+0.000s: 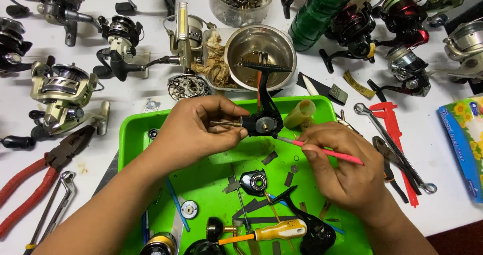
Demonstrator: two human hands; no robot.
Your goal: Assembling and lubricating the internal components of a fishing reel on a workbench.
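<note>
Blue floral packet (465, 147) beside right hand (342, 167)

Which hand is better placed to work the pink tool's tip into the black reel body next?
Right, probably. The right hand already holds the pink tool, its tip at the black reel body. The left hand is busy gripping that body over the green tray.
</note>
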